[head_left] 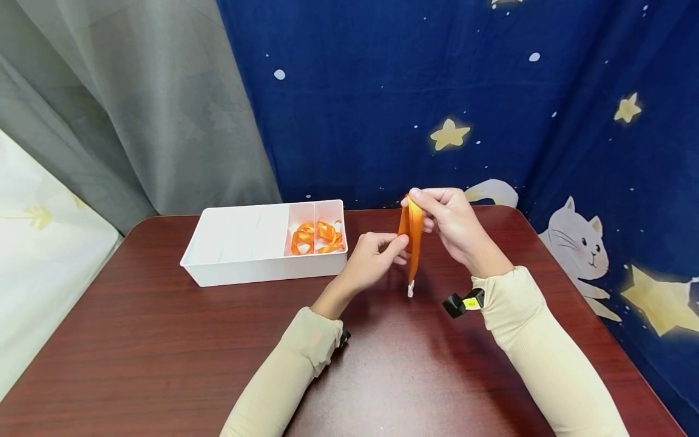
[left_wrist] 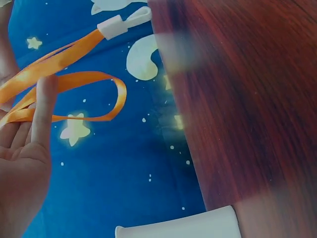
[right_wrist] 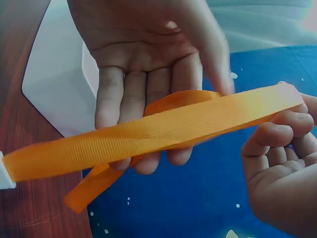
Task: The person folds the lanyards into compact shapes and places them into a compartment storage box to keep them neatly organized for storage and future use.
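An orange lanyard [head_left: 415, 243] hangs folded above the table, its white plastic clip [head_left: 411, 288] at the bottom. My right hand [head_left: 455, 221] pinches the top of the fold between thumb and fingers. Lower down, my left hand [head_left: 374, 258] holds a loop of the strap between its thumb and fingers. In the left wrist view the loop sticks out past the left thumb [left_wrist: 45, 106], beside the clip [left_wrist: 121, 25]. The right wrist view has the strap [right_wrist: 148, 130] stretched across the left fingers towards the right hand [right_wrist: 280, 158].
Left of the hands stands a white divided box [head_left: 262, 271] on the brown table [head_left: 164, 352]. Two of its right-hand compartments hold coiled orange lanyards [head_left: 303, 238]. A blue starry curtain [head_left: 382, 109] and a grey curtain [head_left: 164, 109] hang behind the table.
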Tool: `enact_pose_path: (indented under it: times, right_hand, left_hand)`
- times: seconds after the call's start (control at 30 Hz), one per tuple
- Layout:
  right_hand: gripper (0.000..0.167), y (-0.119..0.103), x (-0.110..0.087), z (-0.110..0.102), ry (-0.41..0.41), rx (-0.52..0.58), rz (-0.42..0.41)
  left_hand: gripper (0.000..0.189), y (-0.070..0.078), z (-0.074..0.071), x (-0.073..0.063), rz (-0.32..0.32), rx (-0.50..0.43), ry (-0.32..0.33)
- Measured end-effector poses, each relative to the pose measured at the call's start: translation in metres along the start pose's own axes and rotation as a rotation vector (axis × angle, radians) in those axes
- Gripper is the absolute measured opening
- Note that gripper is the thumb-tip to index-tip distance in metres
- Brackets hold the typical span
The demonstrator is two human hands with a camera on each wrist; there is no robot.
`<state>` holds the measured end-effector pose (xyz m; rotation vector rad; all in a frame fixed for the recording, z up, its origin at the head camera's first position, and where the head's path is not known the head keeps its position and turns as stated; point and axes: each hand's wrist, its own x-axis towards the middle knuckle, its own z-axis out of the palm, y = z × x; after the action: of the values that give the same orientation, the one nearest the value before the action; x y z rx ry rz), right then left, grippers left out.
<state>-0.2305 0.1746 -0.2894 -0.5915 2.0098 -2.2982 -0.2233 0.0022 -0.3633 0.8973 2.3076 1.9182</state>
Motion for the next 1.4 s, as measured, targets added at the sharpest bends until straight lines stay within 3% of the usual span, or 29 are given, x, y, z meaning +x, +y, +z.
enact_pose_path:
  times: [0.17, 0.3, 0.57, 0.83, 1.0, 1.4]
  right_hand:
    - [0.025, 0.001, 0.001, 0.001, 0.012, -0.022, -0.012]
    - [0.025, 0.000, 0.001, 0.003, 0.019, -0.034, 0.002]
    - [0.027, -0.012, -0.003, 0.009, 0.024, 0.003, 0.122]
    - [0.027, -0.015, -0.005, 0.011, 0.042, 0.040, 0.184]
    - [0.025, -0.015, -0.007, 0.011, 0.036, 0.065, 0.193]
    - [0.020, -0.016, -0.007, 0.011, -0.003, 0.069, 0.165]
  left_hand:
    - [0.027, 0.000, 0.000, -0.003, 0.023, 0.063, -0.005]
    - [0.023, 0.000, 0.000, -0.004, 0.030, 0.061, 0.006]
    - [0.021, -0.005, -0.001, -0.002, 0.114, 0.137, 0.034]
    - [0.019, -0.007, 0.002, -0.002, 0.141, 0.167, 0.047]
    - [0.017, -0.010, 0.002, -0.003, 0.152, 0.236, 0.059]
    - [0.026, -0.013, 0.002, -0.001, 0.183, 0.218, 0.048]
